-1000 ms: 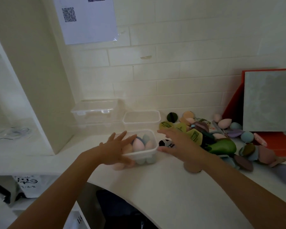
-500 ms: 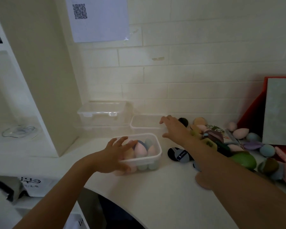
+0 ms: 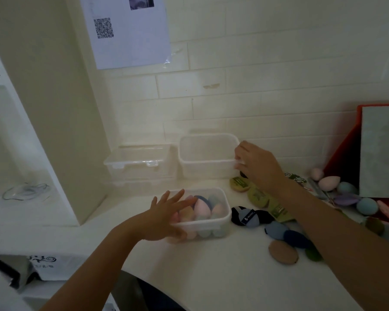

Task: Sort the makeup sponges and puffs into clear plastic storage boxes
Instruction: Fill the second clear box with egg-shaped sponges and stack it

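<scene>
Head view: right hand (image 3: 258,167) has moved from the full box (image 3: 202,223) to pinch the empty box (image 3: 208,162) by its rim, probably next to fill. Left hand (image 3: 164,218), fingers wide, steadies the full box.

QR sheet (image 3: 126,30) taped to tile wall (image 3: 267,81). Glass dish (image 3: 26,191) on left shelf. Grey panel (image 3: 380,151) leaning on red board (image 3: 344,160), far right. Printed bag (image 3: 45,264) under counter (image 3: 211,277).
</scene>
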`<move>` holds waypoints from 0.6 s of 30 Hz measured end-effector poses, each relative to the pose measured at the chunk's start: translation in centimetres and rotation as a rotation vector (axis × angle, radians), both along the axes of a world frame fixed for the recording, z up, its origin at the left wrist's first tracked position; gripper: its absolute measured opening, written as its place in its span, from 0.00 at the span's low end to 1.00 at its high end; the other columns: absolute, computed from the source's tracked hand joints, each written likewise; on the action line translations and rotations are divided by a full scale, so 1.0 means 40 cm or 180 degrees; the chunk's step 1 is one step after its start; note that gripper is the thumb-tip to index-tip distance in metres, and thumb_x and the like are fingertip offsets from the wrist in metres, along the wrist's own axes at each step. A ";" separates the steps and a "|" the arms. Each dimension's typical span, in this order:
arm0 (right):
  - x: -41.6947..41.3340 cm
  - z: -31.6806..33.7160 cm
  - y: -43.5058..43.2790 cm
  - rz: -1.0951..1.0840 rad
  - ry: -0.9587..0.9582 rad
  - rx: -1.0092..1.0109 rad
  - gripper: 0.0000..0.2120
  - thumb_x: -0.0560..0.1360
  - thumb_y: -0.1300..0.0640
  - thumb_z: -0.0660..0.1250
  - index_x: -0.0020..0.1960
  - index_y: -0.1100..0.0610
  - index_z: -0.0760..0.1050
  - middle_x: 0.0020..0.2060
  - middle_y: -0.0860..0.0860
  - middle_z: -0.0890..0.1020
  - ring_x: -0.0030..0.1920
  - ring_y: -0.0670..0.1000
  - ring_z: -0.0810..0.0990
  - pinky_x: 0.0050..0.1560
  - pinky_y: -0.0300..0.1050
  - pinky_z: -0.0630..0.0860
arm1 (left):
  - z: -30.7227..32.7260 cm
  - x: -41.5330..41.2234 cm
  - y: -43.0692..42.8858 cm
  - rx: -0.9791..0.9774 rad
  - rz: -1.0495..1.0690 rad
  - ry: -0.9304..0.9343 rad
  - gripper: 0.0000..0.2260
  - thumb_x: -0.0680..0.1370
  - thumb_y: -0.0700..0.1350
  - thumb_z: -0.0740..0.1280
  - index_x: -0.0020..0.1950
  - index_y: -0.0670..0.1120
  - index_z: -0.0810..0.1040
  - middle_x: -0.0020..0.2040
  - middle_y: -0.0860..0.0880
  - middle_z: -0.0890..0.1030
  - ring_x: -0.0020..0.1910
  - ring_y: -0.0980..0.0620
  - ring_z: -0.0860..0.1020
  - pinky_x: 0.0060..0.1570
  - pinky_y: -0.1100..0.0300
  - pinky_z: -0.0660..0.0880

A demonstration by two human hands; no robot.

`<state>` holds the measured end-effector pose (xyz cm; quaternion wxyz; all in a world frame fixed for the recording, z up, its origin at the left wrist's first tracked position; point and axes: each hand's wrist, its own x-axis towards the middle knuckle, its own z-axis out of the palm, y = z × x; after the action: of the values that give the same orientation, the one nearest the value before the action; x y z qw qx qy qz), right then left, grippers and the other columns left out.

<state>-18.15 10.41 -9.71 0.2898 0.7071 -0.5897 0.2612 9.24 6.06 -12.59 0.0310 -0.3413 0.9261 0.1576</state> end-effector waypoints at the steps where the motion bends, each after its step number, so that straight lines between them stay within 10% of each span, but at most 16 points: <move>1: -0.005 0.007 0.013 -0.0021 -0.0222 -0.0179 0.13 0.65 0.60 0.77 0.40 0.60 0.73 0.40 0.54 0.77 0.35 0.53 0.77 0.28 0.42 0.69 | -0.002 -0.015 0.002 -0.0099 0.0007 -0.0058 0.36 0.76 0.53 0.65 0.75 0.60 0.45 0.77 0.53 0.39 0.75 0.46 0.36 0.70 0.44 0.34; 15: -0.066 -0.046 0.109 -0.0095 -0.1638 -0.0559 0.06 0.72 0.61 0.70 0.44 0.57 0.72 0.45 0.47 0.72 0.40 0.51 0.76 0.39 0.52 0.79 | -0.017 -0.201 -0.080 -0.0981 0.0224 0.0093 0.31 0.78 0.51 0.63 0.76 0.50 0.50 0.75 0.46 0.56 0.74 0.47 0.53 0.72 0.48 0.45; 18: -0.076 -0.045 0.129 0.0074 -0.1730 -0.0659 0.08 0.71 0.66 0.70 0.43 0.57 0.71 0.45 0.47 0.71 0.41 0.43 0.73 0.45 0.37 0.78 | -0.025 -0.226 -0.113 -0.1087 0.0268 0.0089 0.32 0.78 0.49 0.61 0.77 0.50 0.48 0.76 0.47 0.56 0.74 0.47 0.53 0.73 0.48 0.44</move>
<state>-21.17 15.58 -11.50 0.1888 0.5846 -0.6078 0.5032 0.19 1.53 -13.57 -0.0470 -0.3778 0.9247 0.0039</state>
